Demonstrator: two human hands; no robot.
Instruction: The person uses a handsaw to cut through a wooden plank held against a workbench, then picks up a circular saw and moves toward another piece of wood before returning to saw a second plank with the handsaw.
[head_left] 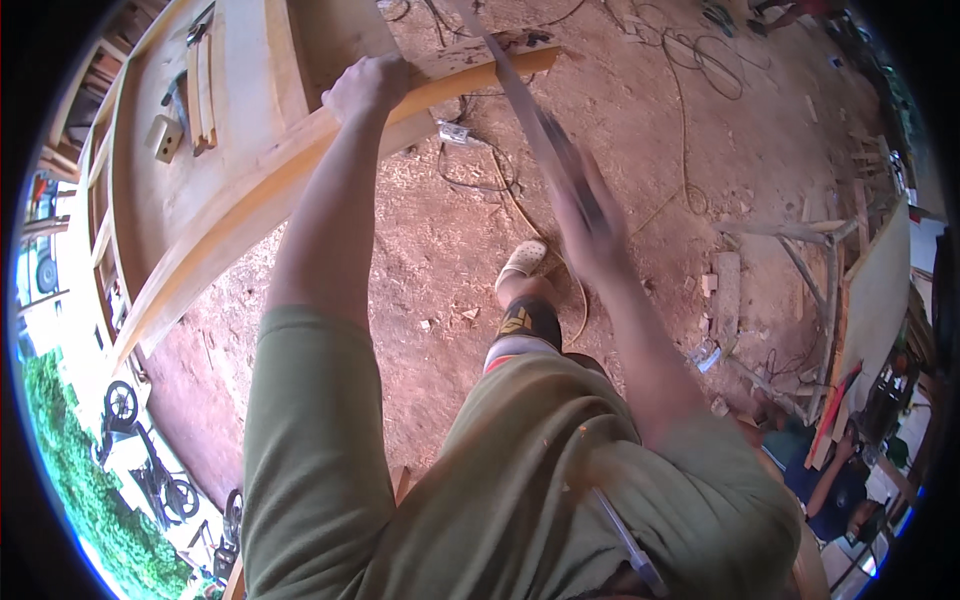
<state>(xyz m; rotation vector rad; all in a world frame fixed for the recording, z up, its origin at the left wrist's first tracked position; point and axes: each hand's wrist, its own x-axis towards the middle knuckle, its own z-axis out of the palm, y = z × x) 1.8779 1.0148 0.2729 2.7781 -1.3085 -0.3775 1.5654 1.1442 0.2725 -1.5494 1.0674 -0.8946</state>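
Observation:
My left hand (368, 88) is closed over the edge of a long pale wooden board (225, 205), close to its far end. Blurred by motion, my right hand (592, 225) grips the handle of a handsaw. The handsaw's long blade (530, 110) slants up and away to the left, crossing the board near its dark-stained tip. Whether the teeth are in the wood cannot be made out. The board runs along the near side of a wide wooden panel frame (150, 60).
Narrow wood strips (205, 95) and a small holed block (163, 138) lie on the frame. Cables (690, 60) and a silvery power socket (455, 133) lie among shavings on the floor. A wooden stand (825, 270) is at right; a person (835, 490) is lower right, motorbikes (150, 460) left.

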